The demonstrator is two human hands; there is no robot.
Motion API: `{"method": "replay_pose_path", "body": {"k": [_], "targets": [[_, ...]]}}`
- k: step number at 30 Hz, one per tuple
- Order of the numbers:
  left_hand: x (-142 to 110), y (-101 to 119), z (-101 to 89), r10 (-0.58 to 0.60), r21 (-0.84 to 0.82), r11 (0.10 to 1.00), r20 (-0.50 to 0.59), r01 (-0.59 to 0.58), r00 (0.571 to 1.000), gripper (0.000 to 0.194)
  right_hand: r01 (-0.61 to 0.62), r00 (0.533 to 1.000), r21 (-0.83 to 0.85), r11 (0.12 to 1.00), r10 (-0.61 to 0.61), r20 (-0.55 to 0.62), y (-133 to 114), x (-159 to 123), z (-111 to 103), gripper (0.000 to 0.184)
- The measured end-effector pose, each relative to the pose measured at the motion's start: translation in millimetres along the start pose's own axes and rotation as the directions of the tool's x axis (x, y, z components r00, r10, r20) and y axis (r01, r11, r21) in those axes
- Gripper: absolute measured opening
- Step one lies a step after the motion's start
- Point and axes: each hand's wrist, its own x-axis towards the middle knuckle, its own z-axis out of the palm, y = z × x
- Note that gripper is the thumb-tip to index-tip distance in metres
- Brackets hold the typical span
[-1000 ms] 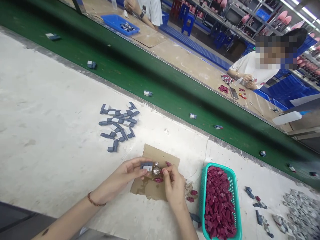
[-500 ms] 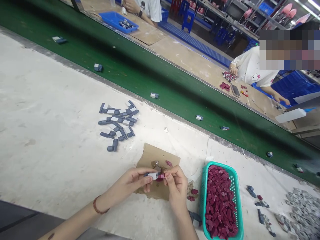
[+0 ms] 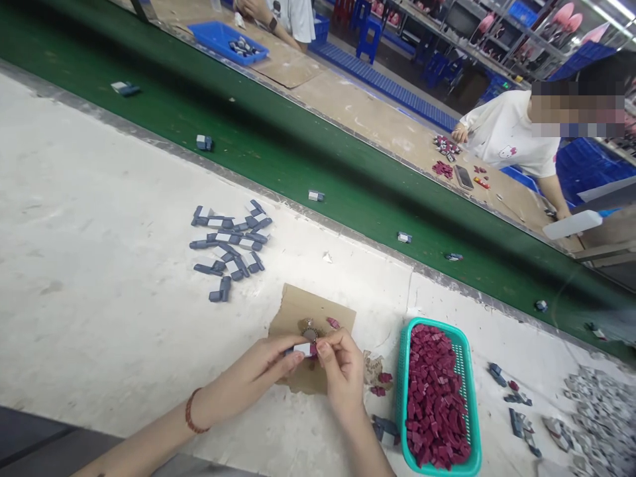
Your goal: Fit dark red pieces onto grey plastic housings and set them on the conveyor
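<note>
My left hand (image 3: 265, 364) is closed on a small blue-grey and white plastic part (image 3: 301, 349), its white face turned up. From the other side my right hand (image 3: 342, 368) pinches a small maroon plastic piece (image 3: 313, 348) against the right end of that part. Fingers cover most of the maroon piece, so I cannot tell how deep it sits. Both hands are over a torn sheet of brown cardboard (image 3: 293, 301). On the sheet, just beyond my fingers, is a small round dark thing (image 3: 310, 333); another maroon piece (image 3: 332, 322) lies near its right edge.
Several blue-grey and white parts (image 3: 228, 237) lie at left. A green basket (image 3: 477, 424) of maroon pieces (image 3: 437, 397) stands at right, beside a heap of grey parts (image 3: 603, 417). A green conveyor belt (image 3: 258, 156) carries spaced parts. Two people sit beyond it.
My right hand has moved left, bringing the maroon piece up against the white-faced part. Parts on the belt have shifted right. The view has moved slightly.
</note>
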Motion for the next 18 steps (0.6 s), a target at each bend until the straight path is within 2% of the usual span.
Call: {"method": "replay_pose_path", "body": {"k": [3, 5, 7, 11, 13, 15, 17, 18], "targets": [[-2, 4, -3.1, 0.075, 0.187, 0.979, 0.034, -0.08, 0.997, 0.022, 0.03, 1.0, -0.009, 0.999, -0.03, 0.009, -4, 0, -1, 0.033], [-1, 5, -4.4, 0.109, 0.252, 0.961, 0.051, -0.118, 0.993, 0.021, 0.043, 0.999, -0.004, 0.999, -0.043, -0.014, -6, -2, -1, 0.032], [1, 6, -4.2, 0.125, 0.264, 0.955, 0.061, -0.136, 0.99, 0.021, 0.05, 0.997, -0.001, 0.999, -0.05, -0.053, -7, -4, 1, 0.031], [10, 8, -0.7, 0.111, 0.178, 0.976, 0.095, -0.127, 0.989, 0.023, 0.043, 0.993, -0.051, 0.998, -0.048, -0.109, -13, -7, -3, 0.03], [19, 12, 0.1, 0.109, 0.159, 0.978, 0.141, -0.131, 0.984, 0.025, 0.031, 0.992, -0.133, 0.991, -0.047, -0.118, -20, -10, -14, 0.027], [31, 19, -1.5, 0.114, 0.177, 0.973, 0.194, -0.149, 0.974, 0.027, 0.039, 0.988, -0.275, 0.961, -0.078, -0.135, -29, -15, -35, 0.022], [50, 28, -5.3, 0.129, 0.25, 0.95, 0.224, -0.185, 0.966, 0.03, 0.044, 0.971, -0.467, 0.883, -0.147, -0.188, -35, -22, -63, 0.018], [62, 32, -7.7, 0.148, 0.313, 0.926, 0.218, -0.212, 0.965, 0.032, 0.03, 0.95, -0.576, 0.817, -0.203, -0.238, -36, -25, -79, 0.017]]}}
